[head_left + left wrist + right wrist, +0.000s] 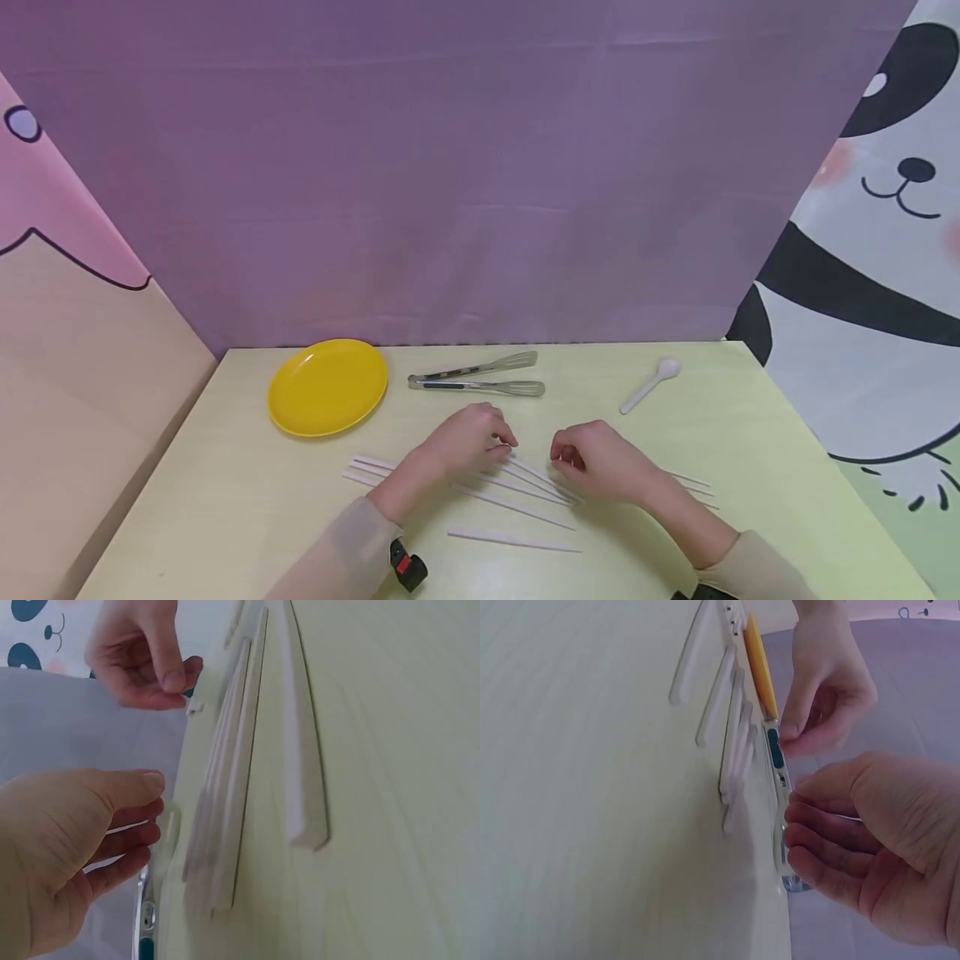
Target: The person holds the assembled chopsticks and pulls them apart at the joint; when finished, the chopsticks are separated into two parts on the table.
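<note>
Several white chopsticks (517, 507) lie in a loose fan on the table, partly hidden under my left forearm. Over their upper end is my left hand (468, 437), its fingers loosely bent with nothing between them. My right hand (600, 462) hovers just right of the fan, facing the left one; its fingers curl loosely and hold nothing in the right wrist view. A single chopstick (510, 540) lies apart, nearer to me. Thin ends of more chopsticks (693, 489) show beyond my right wrist.
A yellow plate (327, 388) stands at the back left of the table. Metal tongs (476, 387) lie spread at the back middle, and a white spoon (649, 388) at the back right. A purple cloth (480, 183) hangs behind the table's far edge.
</note>
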`<state>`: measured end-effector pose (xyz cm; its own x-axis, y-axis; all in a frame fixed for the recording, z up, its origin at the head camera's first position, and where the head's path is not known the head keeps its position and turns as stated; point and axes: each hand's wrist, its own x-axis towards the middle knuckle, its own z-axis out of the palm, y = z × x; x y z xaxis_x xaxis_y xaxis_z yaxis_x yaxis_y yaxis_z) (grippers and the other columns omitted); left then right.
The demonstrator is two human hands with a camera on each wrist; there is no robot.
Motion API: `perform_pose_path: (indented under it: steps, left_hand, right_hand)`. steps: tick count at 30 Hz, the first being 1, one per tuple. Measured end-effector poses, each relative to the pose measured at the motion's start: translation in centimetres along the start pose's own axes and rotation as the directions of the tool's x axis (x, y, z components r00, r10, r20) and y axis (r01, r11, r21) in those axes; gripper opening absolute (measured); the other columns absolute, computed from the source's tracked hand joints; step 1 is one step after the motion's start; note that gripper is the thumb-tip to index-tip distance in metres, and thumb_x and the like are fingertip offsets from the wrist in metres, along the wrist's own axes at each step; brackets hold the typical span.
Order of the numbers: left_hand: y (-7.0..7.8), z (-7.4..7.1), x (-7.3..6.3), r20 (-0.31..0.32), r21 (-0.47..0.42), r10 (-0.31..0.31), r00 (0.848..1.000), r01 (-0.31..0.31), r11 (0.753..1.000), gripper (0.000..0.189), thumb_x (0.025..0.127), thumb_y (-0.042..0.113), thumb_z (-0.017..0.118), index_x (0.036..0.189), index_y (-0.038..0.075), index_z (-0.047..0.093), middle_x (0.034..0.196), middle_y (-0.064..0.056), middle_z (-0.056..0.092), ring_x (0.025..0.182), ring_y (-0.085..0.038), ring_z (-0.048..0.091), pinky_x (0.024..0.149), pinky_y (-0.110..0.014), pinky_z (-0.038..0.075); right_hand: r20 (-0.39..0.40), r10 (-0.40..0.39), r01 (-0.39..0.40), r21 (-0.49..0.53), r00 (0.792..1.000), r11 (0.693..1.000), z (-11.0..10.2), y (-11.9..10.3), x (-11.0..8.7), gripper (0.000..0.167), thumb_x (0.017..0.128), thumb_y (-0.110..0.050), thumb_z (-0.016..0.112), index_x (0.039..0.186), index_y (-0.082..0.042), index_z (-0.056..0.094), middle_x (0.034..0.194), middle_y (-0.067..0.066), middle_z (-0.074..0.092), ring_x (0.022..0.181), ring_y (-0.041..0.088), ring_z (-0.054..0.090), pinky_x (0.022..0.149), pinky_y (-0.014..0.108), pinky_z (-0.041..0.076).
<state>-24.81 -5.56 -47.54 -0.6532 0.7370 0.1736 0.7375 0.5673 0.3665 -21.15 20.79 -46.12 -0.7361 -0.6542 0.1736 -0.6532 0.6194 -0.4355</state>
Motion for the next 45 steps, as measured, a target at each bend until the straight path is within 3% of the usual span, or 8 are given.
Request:
perform_pose_path:
  steps: [6, 15, 21, 29, 32, 36, 40, 45]
  left_hand:
    - [0.2, 0.6, 0.5, 0.034, 0.011, -0.023, 0.999, 0.023, 1.000, 0.009, 0.097, 0.015, 0.078, 0.102, 0.016, 0.085, 0.096, 0.005, 0.077, 0.091, -0.010, 0.063, 0.083, -0.020, 0.052]
    - [0.1, 1.2, 0.3, 0.067, 0.016, -0.065, 0.996, 0.064, 0.998, 0.008, 0.096, 0.017, 0.080, 0.100, 0.019, 0.086, 0.096, 0.009, 0.077, 0.093, -0.004, 0.063, 0.086, -0.017, 0.052]
    - [-0.3, 1.8, 0.3, 0.076, 0.015, -0.067, 0.995, 0.066, 0.998, 0.009, 0.096, 0.016, 0.080, 0.102, 0.018, 0.086, 0.097, 0.008, 0.078, 0.096, -0.005, 0.066, 0.089, -0.018, 0.054]
    - [-0.1, 1.9, 0.6, 0.058, 0.016, -0.049, 0.997, 0.048, 0.999, 0.005, 0.098, 0.018, 0.078, 0.095, 0.016, 0.082, 0.089, 0.009, 0.074, 0.087, -0.004, 0.062, 0.083, -0.017, 0.052]
    - [0.2, 1.8, 0.5, 0.020, -0.014, -0.053, 0.998, 0.054, 0.998, 0.005, 0.100, 0.016, 0.071, 0.094, 0.016, 0.071, 0.085, 0.008, 0.067, 0.081, -0.004, 0.056, 0.076, -0.017, 0.048]
    - [0.8, 1.5, 0.3, -0.051, -0.035, -0.050, 0.997, 0.048, 0.998, 0.004, 0.101, 0.012, 0.061, 0.099, 0.015, 0.062, 0.082, 0.007, 0.059, 0.075, -0.005, 0.051, 0.067, -0.018, 0.041]
    - [1.5, 1.0, 0.1, -0.123, 0.073, -0.029, 0.992, 0.038, 0.997, 0.011, 0.105, 0.020, 0.057, 0.098, 0.018, 0.066, 0.081, 0.009, 0.058, 0.071, -0.004, 0.050, 0.061, -0.018, 0.039]
    - [2.2, 0.3, -0.6, -0.234, 0.262, 0.089, 0.968, -0.026, 0.965, 0.024, 0.106, 0.032, 0.062, 0.085, 0.021, 0.062, 0.068, 0.011, 0.056, 0.056, -0.003, 0.046, 0.050, -0.017, 0.028]
  right_hand:
    - [0.000, 0.013, -0.013, -0.005, 1.000, 1.000, 1.0, -0.6, 0.8, 0.015, 0.091, -0.004, 0.075, 0.083, -0.016, 0.072, 0.069, -0.014, 0.062, 0.063, -0.007, 0.049, 0.062, 0.018, 0.047]
    - [0.028, 0.015, -0.015, 0.007, 1.000, 1.000, 1.9, -1.1, 1.5, 0.014, 0.091, -0.003, 0.074, 0.082, -0.014, 0.071, 0.070, -0.011, 0.064, 0.065, -0.007, 0.051, 0.062, 0.018, 0.049]
    - [0.050, 0.033, -0.030, -0.047, 0.998, 0.998, 2.6, -1.2, 1.4, 0.017, 0.088, -0.003, 0.078, 0.080, -0.014, 0.068, 0.069, -0.012, 0.061, 0.064, -0.006, 0.049, 0.060, 0.017, 0.047]
    - [-0.031, 0.038, -0.042, -0.135, 0.999, 0.990, 3.0, -1.2, 1.4, 0.022, 0.086, 0.000, 0.071, 0.079, -0.015, 0.057, 0.075, -0.009, 0.049, 0.065, -0.001, 0.041, 0.059, 0.018, 0.041]
    - [-0.070, 0.042, -0.053, -0.150, 0.997, 0.987, 2.6, -1.2, 1.5, 0.020, 0.088, 0.001, 0.065, 0.084, -0.014, 0.053, 0.078, -0.007, 0.045, 0.067, 0.002, 0.039, 0.060, 0.018, 0.038]
    - [-0.073, 0.042, -0.047, -0.075, 0.996, 0.996, 1.4, -1.5, 1.7, 0.019, 0.095, 0.002, 0.061, 0.088, -0.013, 0.050, 0.075, -0.008, 0.043, 0.067, 0.001, 0.037, 0.060, 0.018, 0.036]
    - [-0.055, -0.018, 0.015, -0.038, 0.998, 0.999, 0.1, -1.9, 1.8, 0.020, 0.101, -0.001, 0.062, 0.087, -0.015, 0.056, 0.074, -0.011, 0.044, 0.068, -0.001, 0.038, 0.063, 0.018, 0.039]
    - [-0.006, -0.106, 0.106, -0.035, 0.994, 0.994, -1.3, -2.4, 1.7, 0.029, 0.105, -0.006, 0.062, 0.081, -0.019, 0.053, 0.070, -0.017, 0.031, 0.064, -0.005, 0.029, 0.062, 0.016, 0.033]
